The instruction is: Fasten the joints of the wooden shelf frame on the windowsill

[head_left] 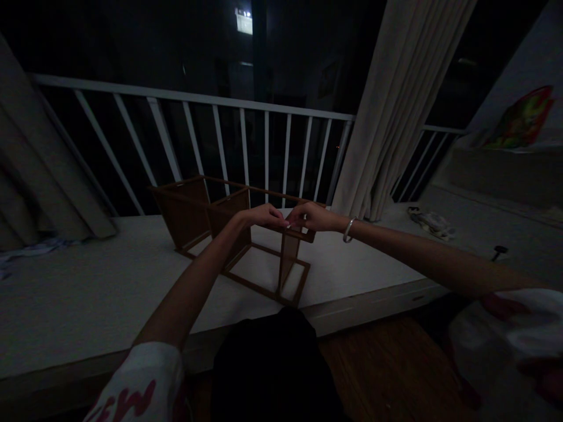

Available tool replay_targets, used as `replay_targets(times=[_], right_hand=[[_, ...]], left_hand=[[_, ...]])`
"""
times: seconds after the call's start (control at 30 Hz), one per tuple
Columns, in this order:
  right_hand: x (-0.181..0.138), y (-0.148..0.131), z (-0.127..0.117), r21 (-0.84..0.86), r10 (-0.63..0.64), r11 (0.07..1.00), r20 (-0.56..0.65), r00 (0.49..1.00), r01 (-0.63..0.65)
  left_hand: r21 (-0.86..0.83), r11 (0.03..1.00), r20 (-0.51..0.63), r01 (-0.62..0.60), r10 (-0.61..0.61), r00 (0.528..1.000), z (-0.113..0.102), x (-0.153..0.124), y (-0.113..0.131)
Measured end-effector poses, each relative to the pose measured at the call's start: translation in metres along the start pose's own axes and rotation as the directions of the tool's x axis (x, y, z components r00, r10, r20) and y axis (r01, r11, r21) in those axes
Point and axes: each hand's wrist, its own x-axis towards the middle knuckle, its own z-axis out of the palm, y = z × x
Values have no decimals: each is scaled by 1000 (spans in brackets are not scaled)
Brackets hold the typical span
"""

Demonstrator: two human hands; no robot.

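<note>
A brown wooden shelf rack (185,218) with several panels lies on its side on the white ledge. Above its upper rail, near the right end, my left hand (265,216) and my right hand (311,216) meet at the fingertips. Both hands are closed in a pinch. A tiny pale piece (288,226) shows between the fingertips, too small and dim to name. Part of the rack's upper rail is hidden behind my hands and left forearm. A silver bracelet (348,230) circles my right wrist.
The white ledge (109,281) runs along a white railing (241,106) before a dark window. Beige curtains (407,99) hang at both sides. At right are a crumpled cloth-like item (431,223), a small black object (499,252) and a red-green bag (523,117). Wooden floor (373,369) lies below.
</note>
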Motion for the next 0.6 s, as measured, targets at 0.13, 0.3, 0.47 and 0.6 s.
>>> replay_targets(times=[0.13,0.3,0.47,0.6], right_hand=[[-1,3,-4,33,0,999,41,999,-1],[-4,-2,-8,34,63,997,30,998,-64],[-4,-12,-5,-67,125,989,-51,991,-128],[-5,-22,-2,-129,154,978,-87,984,-164]], left_hand=[[27,999,-9,-23,23,1000,3,3,1],[33,999,4,-31,31,1000,5,9,2],[40,999,10,-31,30,999,1,8,1],[59,997,12,-44,43,999,-3,4,1]])
